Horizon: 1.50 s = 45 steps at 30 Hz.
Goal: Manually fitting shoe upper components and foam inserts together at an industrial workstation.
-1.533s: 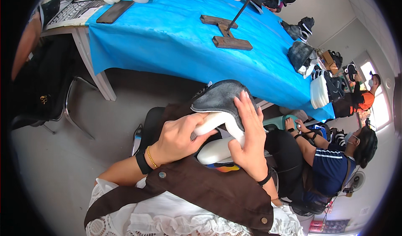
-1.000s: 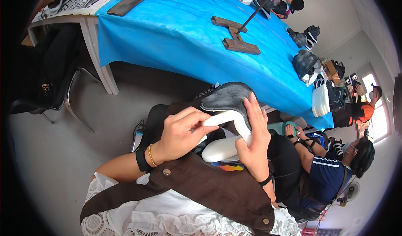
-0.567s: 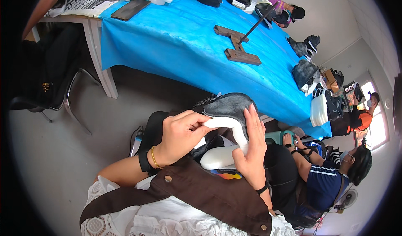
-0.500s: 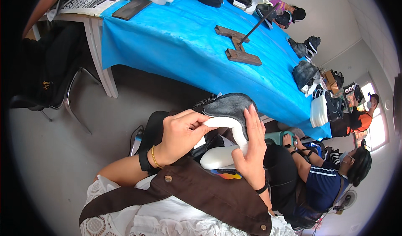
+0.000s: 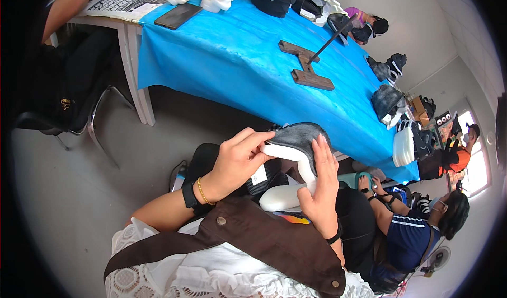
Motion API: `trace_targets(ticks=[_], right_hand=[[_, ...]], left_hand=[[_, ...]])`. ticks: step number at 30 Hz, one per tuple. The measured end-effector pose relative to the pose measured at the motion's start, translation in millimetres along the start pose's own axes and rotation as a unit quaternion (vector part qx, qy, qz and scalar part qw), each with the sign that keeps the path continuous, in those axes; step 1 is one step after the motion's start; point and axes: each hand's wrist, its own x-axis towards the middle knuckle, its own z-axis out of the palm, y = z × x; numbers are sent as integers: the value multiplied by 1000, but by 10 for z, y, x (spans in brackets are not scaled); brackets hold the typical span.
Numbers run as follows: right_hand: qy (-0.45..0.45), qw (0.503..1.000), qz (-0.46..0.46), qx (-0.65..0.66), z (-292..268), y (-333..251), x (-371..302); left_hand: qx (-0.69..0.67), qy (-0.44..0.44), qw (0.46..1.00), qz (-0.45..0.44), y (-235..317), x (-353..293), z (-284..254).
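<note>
In front of my lap is a faded black cap point(image 5: 298, 134), its curved brim facing away from me. A white foam form point(image 5: 285, 197) bends along the inside of the cap. At the left corner of the brim, my left hand point(image 5: 235, 158) pinches the edge where fabric and foam meet. My right hand point(image 5: 322, 179) lies along the right side, long fingers straight against the cap and thumb by the foam, steadying it. A white label point(image 5: 259, 175) shows inside, over dark mesh. The cap's far underside is hidden.
Ahead stands a table under a blue cover point(image 5: 227, 49), bearing a dark wooden stand with a rod point(image 5: 311, 71), a phone point(image 5: 178, 16), caps and stacked white foam forms point(image 5: 404, 149). A chair point(image 5: 95, 118) is at left. At right a person in a navy shirt point(image 5: 404, 229) sits close.
The view has shifted slightly, so the whole scene sits a little further right. My left fingers have moved slightly along the brim's corner; my right hand keeps its hold.
</note>
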Motion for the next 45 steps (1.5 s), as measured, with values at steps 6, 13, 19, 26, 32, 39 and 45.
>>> trace_targets(ticks=[6, 13, 19, 26, 32, 39, 45], right_hand=[[22, 1000, -5, 3, -32, 36, -58], [10, 1000, 8, 18, -34, -42, -49], [26, 999, 23, 24, -62, -3, -138], [10, 995, -39, 92, -61, 59, 1], [269, 835, 11, 480, -427, 550, -140], [143, 798, 172, 560, -376, 741, -316], [-12, 760, 122, 638, -263, 614, -297]], left_hand=[[62, -1, 997, 53, 6, 57, 65], [129, -71, 987, 58, -56, 43, 38], [73, -136, 988, 28, 62, 132, 11], [179, -134, 973, 62, -49, 153, -60], [6, -64, 995, -74, -13, 303, -7], [-118, -42, 969, -214, 7, 363, -9], [-174, -21, 953, -246, -68, 308, 70]])
